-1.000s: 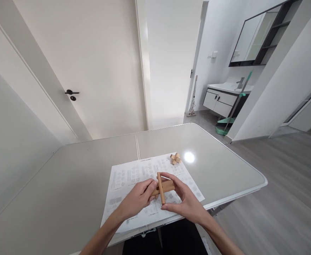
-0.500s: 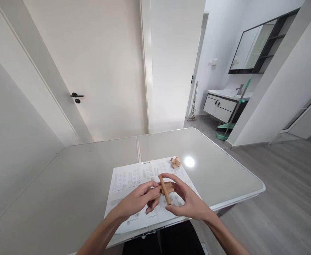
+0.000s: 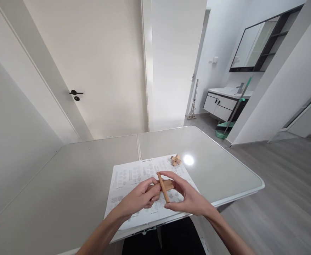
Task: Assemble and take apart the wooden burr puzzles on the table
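Note:
My left hand (image 3: 145,194) is closed around a bundle of wooden puzzle pieces (image 3: 167,184), whose right end sticks out past the fingers. Across the bundle lies a wooden stick (image 3: 163,187), its long side running from upper left to lower right. Thumb and forefinger of my right hand (image 3: 184,194) grip this stick at its two ends. Below both hands a printed sheet (image 3: 129,180) with small grey diagrams rests on the table. An assembled wooden burr puzzle (image 3: 176,160) sits on the sheet's far right corner.
The pale table (image 3: 86,184) has a seam (image 3: 139,147) across its middle and a rounded right corner. Past it are a door (image 3: 105,71), a washbasin cabinet (image 3: 219,102), a mop (image 3: 194,101) and a green dustpan (image 3: 221,134).
The left hand's lower fingers have curled in more tightly under the bundle. The stick and both hands have barely shifted; the whole view has tilted slightly.

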The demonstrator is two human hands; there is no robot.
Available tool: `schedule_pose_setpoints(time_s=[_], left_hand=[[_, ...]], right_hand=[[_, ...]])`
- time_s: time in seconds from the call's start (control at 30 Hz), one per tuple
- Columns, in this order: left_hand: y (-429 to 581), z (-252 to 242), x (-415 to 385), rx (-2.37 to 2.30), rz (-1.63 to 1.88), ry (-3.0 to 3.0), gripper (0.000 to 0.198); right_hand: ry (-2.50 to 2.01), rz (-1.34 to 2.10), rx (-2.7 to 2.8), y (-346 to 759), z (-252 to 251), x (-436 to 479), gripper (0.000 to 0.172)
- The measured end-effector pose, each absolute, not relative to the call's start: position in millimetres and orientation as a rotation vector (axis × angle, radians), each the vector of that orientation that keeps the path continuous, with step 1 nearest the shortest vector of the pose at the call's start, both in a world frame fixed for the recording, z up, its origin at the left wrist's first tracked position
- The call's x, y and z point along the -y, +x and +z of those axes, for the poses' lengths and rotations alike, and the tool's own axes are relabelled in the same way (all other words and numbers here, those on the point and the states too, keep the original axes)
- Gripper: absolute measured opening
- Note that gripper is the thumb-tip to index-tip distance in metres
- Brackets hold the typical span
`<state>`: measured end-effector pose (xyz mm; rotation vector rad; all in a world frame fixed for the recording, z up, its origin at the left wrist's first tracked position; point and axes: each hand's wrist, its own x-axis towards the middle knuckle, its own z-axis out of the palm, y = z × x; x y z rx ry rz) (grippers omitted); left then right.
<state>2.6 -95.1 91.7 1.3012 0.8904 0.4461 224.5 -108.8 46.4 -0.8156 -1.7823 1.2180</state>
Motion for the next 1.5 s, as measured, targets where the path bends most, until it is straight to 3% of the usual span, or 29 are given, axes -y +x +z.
schedule_pose_setpoints(time_s=[0.2,0.3,0.43,0.63,0.73,0.87,1.03,1.2,1.5], left_hand=[[10.2,88.9,95.0,-0.924,0.504,1.339,0.042],[12.8,79.6,93.7,-1.002,0.713,1.370,0.041],[12.8,62.4,88.2,-1.110,0.968,1.316,0.036],[13.4,43.3,88.0,-1.095,1.063,1.136,0.033],[10.8,38.0,89.2,-1.059,1.087,0.990,0.033],[2.5,36.6,85.1,-1.022,1.114,0.845,0.033],[-0.5,42.7,81.3,-1.016,1.073,0.829,0.036],[2.6,45.9,81.9,-0.992,1.037,0.838,0.037],[6.2,40.0,76.7,-0.985,1.000,0.852,0.043]], right_hand=[[-0.781,1.256,1.755,229.0,47.0,106.1,0.079],[-0.798,1.265,1.703,234.3,37.1,101.4,0.081],[-1.179,0.964,1.718,228.5,-4.4,94.2,0.069],[-1.439,0.560,1.770,184.1,-63.2,87.3,0.095],[-1.424,0.519,1.758,171.1,-65.5,81.9,0.083],[-1.293,0.811,1.529,184.4,-49.9,78.7,0.074],[-1.059,1.517,1.109,220.6,-26.4,81.3,0.089],[-0.856,1.554,0.951,233.7,-12.9,78.8,0.077],[-0.776,1.747,0.824,237.9,5.7,81.4,0.071]])
